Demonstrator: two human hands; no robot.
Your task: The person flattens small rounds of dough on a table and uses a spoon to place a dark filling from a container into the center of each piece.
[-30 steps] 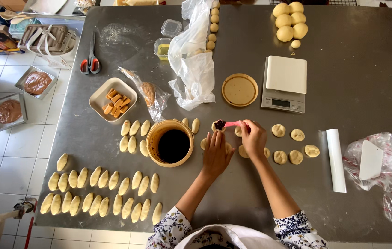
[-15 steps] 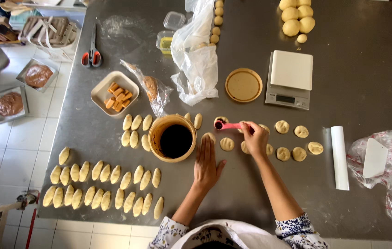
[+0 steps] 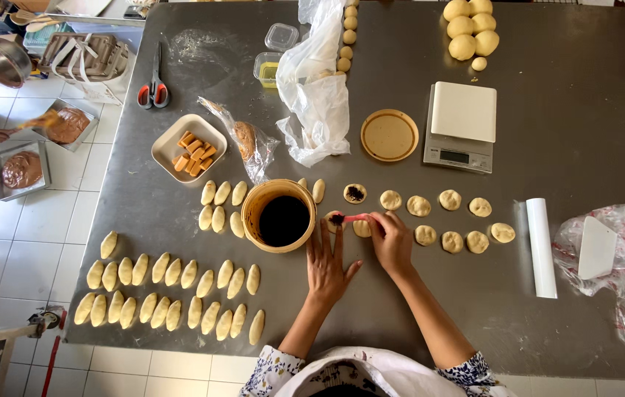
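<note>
One dough round already carries dark filling, and the right hand, fingers closed on a pink spatula, now brings a dark dab over the next disc. The left hand has slid in from the tub and lies open and flat beside that disc, so filling seems to move along the row.

The desk is brushed metal, grey and dully shining, with faint smears at its far left. The dough rounds look soft, matt and floury; the filled rolls at the near left are smoother and pale. The tub has a tan, matt wall and holds a dark, glossy paste. The right hand holds a pink plastic spatula. The scale has a smooth white plastic top. The bags are thin clear plastic, crinkled and shiny. The scissors have metal blades and red-and-black plastic handles. The floor is glazed white tile.
</note>
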